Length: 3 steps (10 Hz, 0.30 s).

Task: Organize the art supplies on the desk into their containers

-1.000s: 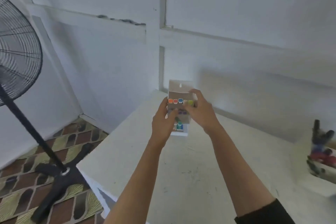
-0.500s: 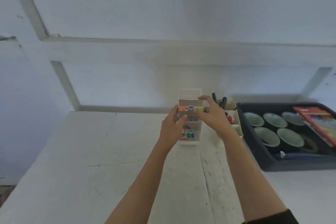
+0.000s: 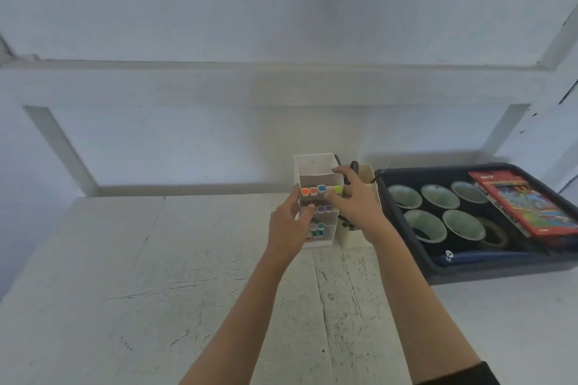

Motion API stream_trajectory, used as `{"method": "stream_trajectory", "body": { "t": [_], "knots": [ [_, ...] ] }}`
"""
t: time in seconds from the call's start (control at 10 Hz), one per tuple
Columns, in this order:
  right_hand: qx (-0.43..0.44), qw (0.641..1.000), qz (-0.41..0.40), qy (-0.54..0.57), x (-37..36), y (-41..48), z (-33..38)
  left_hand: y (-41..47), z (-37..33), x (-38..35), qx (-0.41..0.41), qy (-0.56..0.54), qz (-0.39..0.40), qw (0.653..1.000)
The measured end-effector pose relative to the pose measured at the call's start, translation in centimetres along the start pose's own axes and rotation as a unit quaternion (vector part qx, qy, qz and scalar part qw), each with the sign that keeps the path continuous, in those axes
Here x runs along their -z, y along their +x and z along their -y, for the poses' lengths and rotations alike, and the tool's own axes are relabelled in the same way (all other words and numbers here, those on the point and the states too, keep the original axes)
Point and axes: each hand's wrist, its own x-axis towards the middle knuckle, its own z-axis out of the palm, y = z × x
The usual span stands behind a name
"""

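Note:
A white tiered marker organizer (image 3: 316, 166) stands on the white desk (image 3: 156, 275) near the back wall. Its top row holds markers (image 3: 321, 190) with orange, blue and green caps; lower rows hold purple and teal ones. My left hand (image 3: 289, 225) grips the organizer's left side, fingers curled over the front of the middle row. My right hand (image 3: 356, 201) holds the right side, thumb near the top rim and fingertips on the green-capped marker.
A second white holder (image 3: 369, 184) with dark pens stands right behind my right hand. A dark tray (image 3: 469, 269) at the right holds several round pale cups and a red box of oil pastels (image 3: 522, 200). The wall runs close behind.
The view has swung from the desk's left corner and a floor fan to the right, bringing the tray into sight. Both hands stay on the organizer, now beside the second holder.

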Motion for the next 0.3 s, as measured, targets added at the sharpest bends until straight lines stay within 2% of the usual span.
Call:
{"method": "stream_trajectory", "body": {
  "t": [0.2, 0.3],
  "knots": [
    [0.004, 0.998, 0.02, 0.058, 0.0, -1.0, -0.8, -0.5, -0.2, -0.3, -0.014, 0.025, -0.039, 0.999],
    [0.019, 0.997, 0.004, 0.079, 0.1, -1.8, -1.7, -1.0, -0.6, -0.3, 0.006, 0.0, -0.059, 0.998]
  ]
}}
